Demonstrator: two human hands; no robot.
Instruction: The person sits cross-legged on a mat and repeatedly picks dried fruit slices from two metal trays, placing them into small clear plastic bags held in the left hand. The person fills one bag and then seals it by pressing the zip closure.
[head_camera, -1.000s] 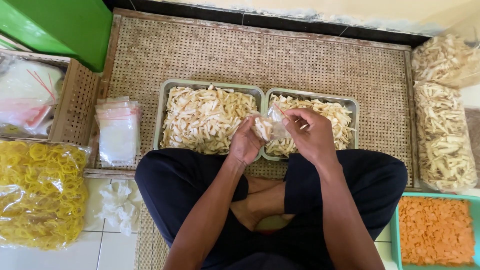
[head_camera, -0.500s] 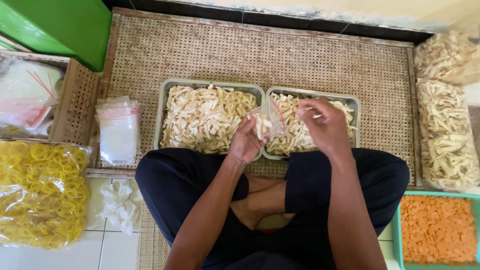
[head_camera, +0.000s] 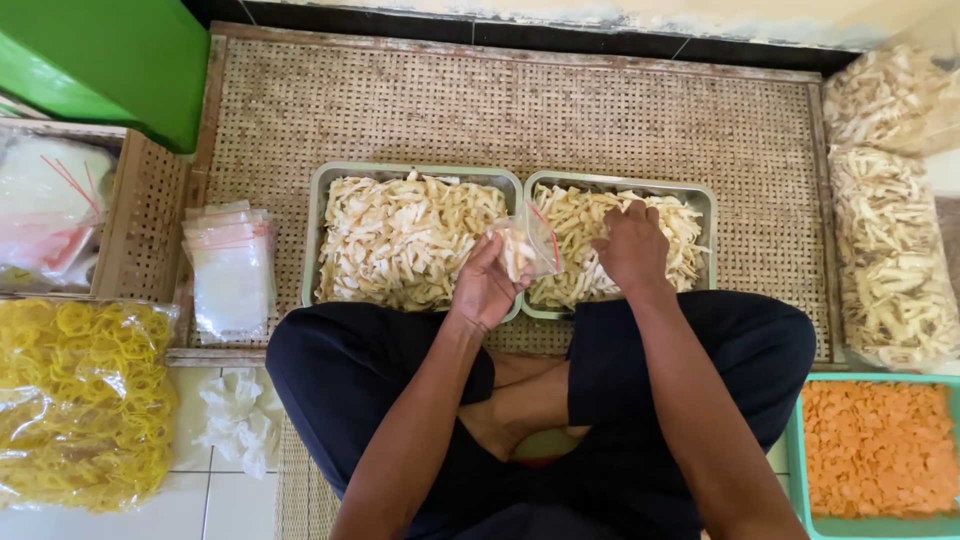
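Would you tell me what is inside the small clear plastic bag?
The small clear plastic bag, held in the left hand, contains a few pale crackers; its lower part is hidden behind the fingers.

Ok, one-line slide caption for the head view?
Left hand holds a small clear bag while right hand reaches into the right tray of pale chips.

Glossy clear plastic bag (head_camera: 528, 248), dull metal trays (head_camera: 318, 200), rough woven rattan mat (head_camera: 500, 110).
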